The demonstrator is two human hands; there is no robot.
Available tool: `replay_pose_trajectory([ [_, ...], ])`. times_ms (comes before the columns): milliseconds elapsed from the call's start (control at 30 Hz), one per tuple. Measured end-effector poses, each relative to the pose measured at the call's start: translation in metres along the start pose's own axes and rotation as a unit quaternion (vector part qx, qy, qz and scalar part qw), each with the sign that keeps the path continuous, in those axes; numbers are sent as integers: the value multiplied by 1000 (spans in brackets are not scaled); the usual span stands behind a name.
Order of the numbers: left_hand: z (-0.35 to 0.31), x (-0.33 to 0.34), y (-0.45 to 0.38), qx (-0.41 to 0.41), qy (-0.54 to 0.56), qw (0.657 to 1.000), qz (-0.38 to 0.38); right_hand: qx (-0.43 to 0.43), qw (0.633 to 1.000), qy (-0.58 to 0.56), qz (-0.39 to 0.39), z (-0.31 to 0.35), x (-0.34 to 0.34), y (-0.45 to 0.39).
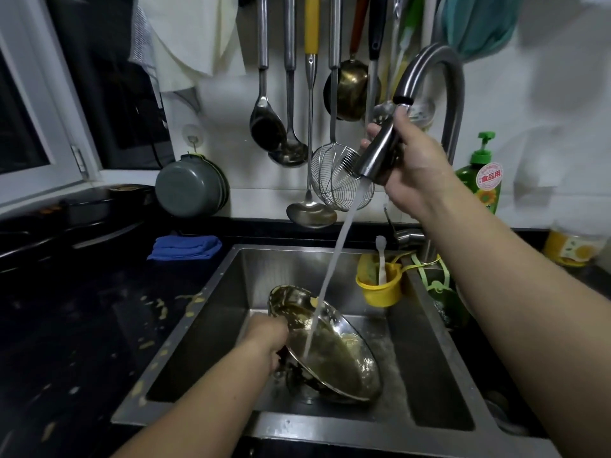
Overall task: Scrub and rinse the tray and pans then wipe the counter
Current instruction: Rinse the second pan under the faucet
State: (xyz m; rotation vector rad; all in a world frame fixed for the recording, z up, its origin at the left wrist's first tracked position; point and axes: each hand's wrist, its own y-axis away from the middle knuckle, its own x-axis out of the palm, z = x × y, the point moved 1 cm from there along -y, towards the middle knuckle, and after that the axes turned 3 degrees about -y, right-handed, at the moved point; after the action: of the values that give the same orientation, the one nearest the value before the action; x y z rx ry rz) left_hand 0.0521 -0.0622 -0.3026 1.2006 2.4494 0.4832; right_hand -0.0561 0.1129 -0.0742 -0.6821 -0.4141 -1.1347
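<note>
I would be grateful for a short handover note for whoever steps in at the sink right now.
Right hand: holds the pull-out faucet sprayer, water running.
Left hand: grips the tilted steel pan by its left rim, inside the sink.
Done: rinsing is under way; the stream lands inside the pan, which still shows yellowish residue.
Left: finish this pan, scrub whatever else waits (no tray in view), then wipe the spattered counter. A folded blue cloth lies behind the sink's left corner; dish soap bottle stands at the right.
</note>
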Motion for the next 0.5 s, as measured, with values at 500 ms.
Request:
replay_pose_trajectory([
  [500, 28, 19, -31, -25, 53, 998, 12, 7, 835, 550, 12, -97, -78, 31],
])
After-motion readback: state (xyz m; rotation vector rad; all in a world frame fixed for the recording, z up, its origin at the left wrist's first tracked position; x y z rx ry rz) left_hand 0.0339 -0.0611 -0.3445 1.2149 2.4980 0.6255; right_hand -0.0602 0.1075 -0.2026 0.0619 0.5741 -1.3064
